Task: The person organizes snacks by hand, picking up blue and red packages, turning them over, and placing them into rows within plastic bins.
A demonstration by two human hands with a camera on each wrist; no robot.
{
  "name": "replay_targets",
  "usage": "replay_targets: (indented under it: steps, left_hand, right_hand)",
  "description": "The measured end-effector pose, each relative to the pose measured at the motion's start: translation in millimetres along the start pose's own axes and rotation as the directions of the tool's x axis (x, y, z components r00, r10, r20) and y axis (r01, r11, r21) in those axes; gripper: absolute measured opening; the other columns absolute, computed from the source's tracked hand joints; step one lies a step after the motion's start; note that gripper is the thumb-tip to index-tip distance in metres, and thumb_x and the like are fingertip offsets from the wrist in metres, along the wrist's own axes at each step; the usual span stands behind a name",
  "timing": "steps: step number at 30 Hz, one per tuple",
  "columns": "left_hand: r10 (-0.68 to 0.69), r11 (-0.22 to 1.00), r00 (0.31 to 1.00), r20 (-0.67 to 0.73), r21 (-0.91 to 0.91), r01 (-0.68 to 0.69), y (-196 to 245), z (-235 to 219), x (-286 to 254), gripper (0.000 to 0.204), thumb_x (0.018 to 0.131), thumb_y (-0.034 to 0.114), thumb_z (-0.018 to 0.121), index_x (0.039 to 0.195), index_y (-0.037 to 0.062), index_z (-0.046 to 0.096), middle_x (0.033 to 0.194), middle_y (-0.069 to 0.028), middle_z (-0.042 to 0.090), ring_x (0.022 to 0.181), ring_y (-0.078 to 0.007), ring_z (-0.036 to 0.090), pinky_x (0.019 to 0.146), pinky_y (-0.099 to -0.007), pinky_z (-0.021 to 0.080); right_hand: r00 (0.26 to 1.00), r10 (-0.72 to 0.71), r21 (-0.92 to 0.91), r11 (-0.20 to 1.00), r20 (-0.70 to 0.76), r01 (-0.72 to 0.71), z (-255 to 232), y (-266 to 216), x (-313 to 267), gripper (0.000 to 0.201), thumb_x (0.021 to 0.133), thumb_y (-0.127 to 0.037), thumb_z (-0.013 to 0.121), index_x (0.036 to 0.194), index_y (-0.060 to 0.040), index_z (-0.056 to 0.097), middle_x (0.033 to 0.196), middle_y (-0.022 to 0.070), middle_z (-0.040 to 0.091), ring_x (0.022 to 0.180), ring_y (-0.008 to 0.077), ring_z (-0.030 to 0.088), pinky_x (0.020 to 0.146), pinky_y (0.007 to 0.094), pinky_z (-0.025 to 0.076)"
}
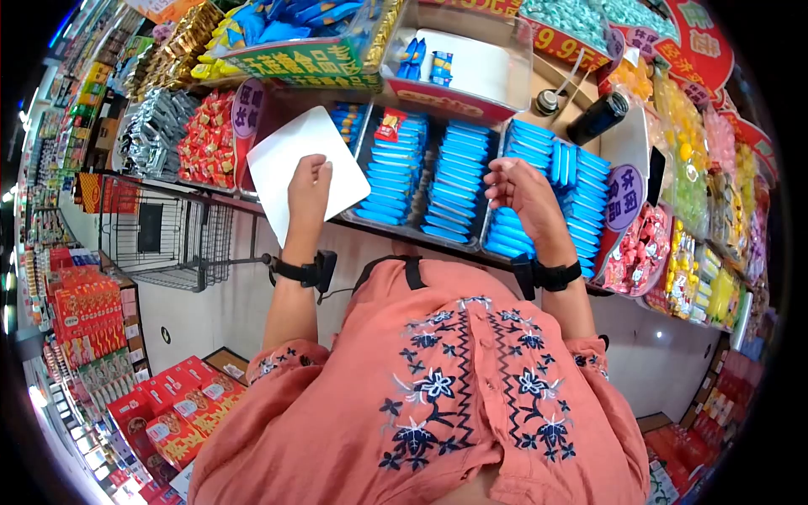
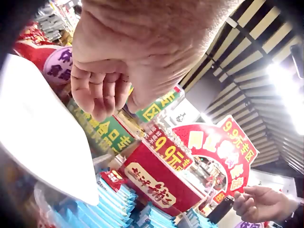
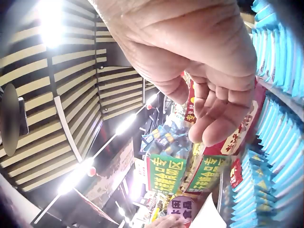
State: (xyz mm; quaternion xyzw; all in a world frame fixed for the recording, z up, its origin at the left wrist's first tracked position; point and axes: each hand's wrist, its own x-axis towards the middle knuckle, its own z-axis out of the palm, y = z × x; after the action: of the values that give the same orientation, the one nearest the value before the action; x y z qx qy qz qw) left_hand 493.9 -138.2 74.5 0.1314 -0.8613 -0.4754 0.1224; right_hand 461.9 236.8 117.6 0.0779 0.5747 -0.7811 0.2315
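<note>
Both hands are released, fingers loosely bent: the left hand (image 1: 308,192) lies over a white sheet (image 1: 276,172), though whether it touches is unclear, and the right hand (image 1: 530,200) hangs over rows of blue packets (image 1: 459,175), which also fill the bins between the two. Only the head view shows the shopping cart (image 1: 150,229) left of the left hand, while the right wrist view reveals the right thumb (image 3: 175,90) apart from its fingers and a slatted ceiling (image 3: 71,88) beyond.

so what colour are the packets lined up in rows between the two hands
Bright blue; the packets show best in the head view.
</note>
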Motion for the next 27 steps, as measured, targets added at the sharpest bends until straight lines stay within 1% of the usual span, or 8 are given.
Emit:
replay_targets:
  steps: [3, 8, 11, 15, 18, 21, 25, 27]
  left_hand:
    - [0.144, 0.985, 0.985, 0.099, 0.082, -0.152, -3, 8, 34, 0.025, 0.095, 0.018, 0.063, 0.112, -0.0006, 0.064, 0.102, -0.0166, 0.069, 0.089, -0.0265, 0.069, 0.081, -0.0345, 0.054]
    - [0.203, 0.970, 0.948, 0.246, 0.078, -0.228, -12, 21, 82, 0.027, 0.093, 0.023, 0.065, 0.109, 0.0008, 0.064, 0.101, -0.0180, 0.069, 0.091, -0.0314, 0.069, 0.081, -0.0380, 0.053]
    - [0.207, 0.944, 0.898, 0.387, 0.163, -0.288, 4, 36, 96, 0.029, 0.094, 0.023, 0.065, 0.111, -0.0008, 0.063, 0.104, -0.0176, 0.069, 0.094, -0.0292, 0.068, 0.083, -0.0348, 0.052]
    - [0.266, 0.818, 0.841, 0.471, 0.351, -0.455, 7, 75, 114, 0.034, 0.093, 0.028, 0.062, 0.116, 0.0030, 0.062, 0.109, -0.0221, 0.067, 0.101, -0.0376, 0.065, 0.084, -0.0449, 0.052]
    - [0.194, 0.774, 0.801, 0.567, 0.413, -0.480, 9, 101, 116, 0.033, 0.091, 0.028, 0.061, 0.115, 0.0047, 0.059, 0.102, -0.0243, 0.068, 0.096, -0.0403, 0.066, 0.077, -0.0504, 0.052]
    - [0.206, 0.715, 0.790, 0.577, 0.462, -0.524, -13, 123, 120, 0.031, 0.089, 0.028, 0.061, 0.110, 0.0058, 0.056, 0.096, -0.0245, 0.068, 0.090, -0.0395, 0.067, 0.070, -0.0526, 0.054]
    - [0.393, 0.648, 0.785, 0.479, 0.461, -0.606, -27, 136, 110, 0.017, 0.087, 0.012, 0.058, 0.101, 0.0039, 0.062, 0.087, -0.0201, 0.067, 0.080, -0.0352, 0.068, 0.061, -0.0464, 0.057]
    - [0.364, 0.653, 0.809, 0.462, 0.493, -0.575, -30, 138, 103, 0.019, 0.087, 0.009, 0.058, 0.105, 0.0042, 0.061, 0.090, -0.0209, 0.066, 0.079, -0.0355, 0.068, 0.061, -0.0460, 0.057]
  right_hand:
    - [0.999, 0.003, -0.038, 0.999, -0.033, -0.004, 23, 1, 10, 0.034, 0.099, -0.033, 0.059, 0.112, -0.0019, 0.061, 0.097, 0.0094, 0.066, 0.081, 0.0169, 0.066, 0.070, 0.0313, 0.056]
    - [0.995, 0.020, -0.078, 0.997, -0.096, -0.028, 48, 10, 9, 0.034, 0.099, -0.033, 0.058, 0.113, -0.0015, 0.061, 0.098, 0.0100, 0.067, 0.080, 0.0167, 0.066, 0.069, 0.0313, 0.056]
    - [0.990, 0.039, -0.080, 0.996, -0.136, -0.051, 57, 20, 9, 0.032, 0.101, -0.030, 0.056, 0.113, -0.0012, 0.060, 0.098, 0.0104, 0.067, 0.080, 0.0170, 0.066, 0.068, 0.0312, 0.055]
    - [0.983, 0.060, -0.068, 0.995, -0.172, -0.073, 64, 30, 5, 0.031, 0.101, -0.029, 0.056, 0.112, -0.0011, 0.060, 0.098, 0.0109, 0.066, 0.079, 0.0176, 0.066, 0.068, 0.0318, 0.055]
    - [0.978, 0.071, -0.109, 0.990, -0.198, -0.094, 71, 32, 4, 0.031, 0.101, -0.030, 0.056, 0.111, -0.0016, 0.061, 0.098, 0.0112, 0.066, 0.079, 0.0180, 0.066, 0.068, 0.0320, 0.055]
    - [0.972, 0.108, -0.127, 0.982, -0.211, -0.137, 67, 35, 4, 0.031, 0.101, -0.031, 0.057, 0.111, -0.0020, 0.061, 0.097, 0.0107, 0.065, 0.079, 0.0178, 0.065, 0.068, 0.0312, 0.055]
    - [0.981, 0.100, -0.141, 0.982, -0.164, -0.124, 62, 35, 8, 0.033, 0.100, -0.032, 0.057, 0.111, -0.0020, 0.061, 0.096, 0.0100, 0.064, 0.079, 0.0167, 0.064, 0.067, 0.0301, 0.054]
    - [0.979, 0.130, -0.161, 0.975, -0.155, -0.155, 62, 35, 13, 0.033, 0.100, -0.033, 0.058, 0.111, -0.0020, 0.061, 0.096, 0.0099, 0.064, 0.079, 0.0165, 0.064, 0.068, 0.0299, 0.054]
